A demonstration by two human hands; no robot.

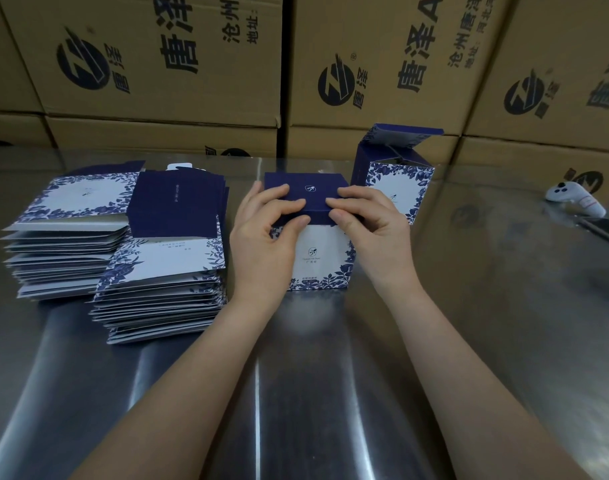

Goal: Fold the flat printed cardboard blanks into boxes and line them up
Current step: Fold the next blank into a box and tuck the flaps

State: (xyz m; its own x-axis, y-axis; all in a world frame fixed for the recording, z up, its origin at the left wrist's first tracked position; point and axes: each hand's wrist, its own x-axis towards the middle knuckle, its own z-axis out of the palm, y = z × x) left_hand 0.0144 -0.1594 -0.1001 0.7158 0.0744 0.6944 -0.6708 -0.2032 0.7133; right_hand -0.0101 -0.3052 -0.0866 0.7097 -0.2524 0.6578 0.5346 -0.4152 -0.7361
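Navy card forms the lid [308, 192] of the box [317, 268] being closed at the middle of the steel worktop [296, 382]. The left hand [265, 237] and right hand [369, 230] each pinch the lid's front edge, fingers curled over the top and thumbs against the front face. The likeliest fault here, as I judge it, is the tuck flap catching on the front wall instead of sliding inside it; pressing down unevenly would then crease the lid or bow the thin front panel. The box stands free on smooth metal, so a hard push could also skid it back into the second box [396, 188], which stands just behind and to the right with its lid still raised. The held box is upright, with a white front panel bearing a small logo and blue leaf print along its lower and right edges, under a plain dark top with a tiny white emblem. Its walls look square, though whether the flap is fully seated is hidden by the fingers. To the left lie two stacks of flat blanks [164, 289], unfolded.
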